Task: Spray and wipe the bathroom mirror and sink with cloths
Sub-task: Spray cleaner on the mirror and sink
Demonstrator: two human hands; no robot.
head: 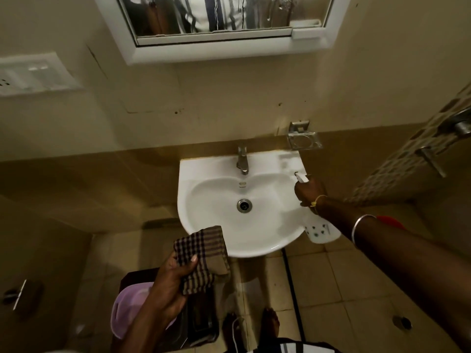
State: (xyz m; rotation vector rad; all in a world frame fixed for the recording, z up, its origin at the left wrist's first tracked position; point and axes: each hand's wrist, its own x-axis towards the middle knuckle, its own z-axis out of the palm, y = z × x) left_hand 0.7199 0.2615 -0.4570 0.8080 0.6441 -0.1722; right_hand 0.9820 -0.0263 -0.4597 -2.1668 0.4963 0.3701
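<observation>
Left hand [169,281]: we grip a checked cloth [204,253], thumb on top and fingers curled beneath, just off the sink's [204,174] front-left rim.
Right hand [309,191]: we clasp the neck of a white spray bottle [322,231] at the sink's right rim; its nozzle points toward the wall and its body hangs below the wrist, past the rim.
Sink: white, wall-mounted, central; tap [242,160] at the back, drain [244,205] mid-bowl.
Mirror [229,16]: white-framed, on the wall above the sink.
Surroundings: metal soap holder [303,140] just right of the tap; switch plate [35,73] upper left; purple item [130,304] on a dark stool [201,322] under our left forearm; bare feet [271,322] on the tiled floor.
Edges and room: both hands sit at the rim, outside the bowl; the stool stands close to the sink's front left.
Hidden or unclear: the mirror's upper part is cut off; its reflection shows only striped clothing; our fingers cover the bottle's trigger; a red object [390,221] lies mostly behind the right forearm, and we cannot tell what it is.
</observation>
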